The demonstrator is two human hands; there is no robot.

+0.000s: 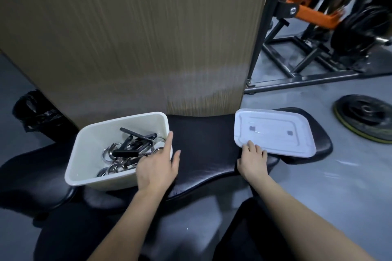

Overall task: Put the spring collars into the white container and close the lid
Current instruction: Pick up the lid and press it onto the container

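Note:
A white container (91, 144) stands on the left part of a black padded bench (203, 146). Several spring collars (125, 154), chrome coils with black handles, lie inside it. My left hand (157, 167) rests against the container's right wall, fingers spread, with the index finger along the rim. The white lid (275, 131) lies flat on the bench's right end, apart from the container. My right hand (253, 161) touches the lid's near left edge with its fingertips; whether it grips the lid is unclear.
A tall tan panel (135, 34) rises right behind the bench. A black bag (36, 110) sits on the grey floor at left. At right are a weight plate (367, 116) on the floor and a black and orange gym machine (318, 19).

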